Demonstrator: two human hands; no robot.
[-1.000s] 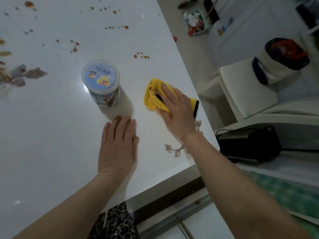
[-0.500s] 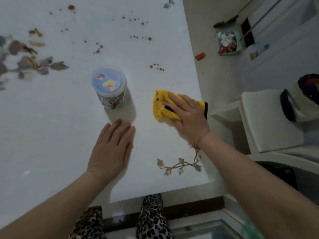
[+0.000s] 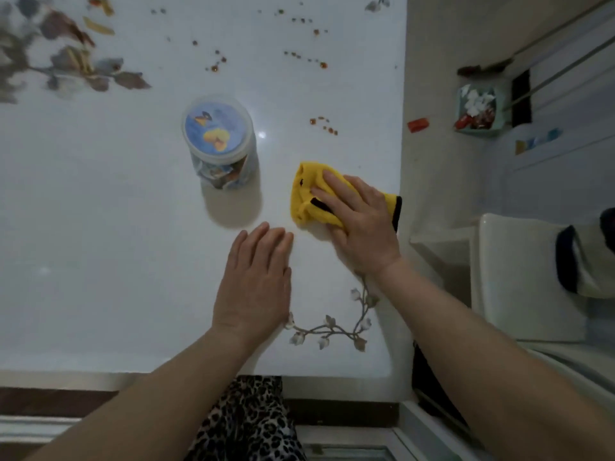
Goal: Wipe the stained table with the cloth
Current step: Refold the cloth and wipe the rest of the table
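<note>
While the fingers (image 3: 336, 186) of your right hand (image 3: 364, 227) lie stretched flat over the bunched yellow cloth (image 3: 304, 194), pressing it down rather than gripping it, the cloth sits on the desk (image 3: 100, 227) close to its right edge. That's your first risk. With nothing curled round the fabric, a hard push could let it slip out from under your hand, and a stroke to the right could carry it off the edge onto the floor (image 3: 432, 94). Your left hand (image 3: 254, 287) rests flat and relaxed on the desk just beside the cloth, holding nothing. Now look outward. The lidded plastic jar (image 3: 216, 134) stands upright just left of the cloth, and a wide sweep that way could knock it over. The nearest orange-brown spots (image 3: 324, 124) lie just beyond the cloth, with more scattered farther up the desk. Bunched this small, the cloth may smear them or skip some, so a flatter fold would likely cover more.
</note>
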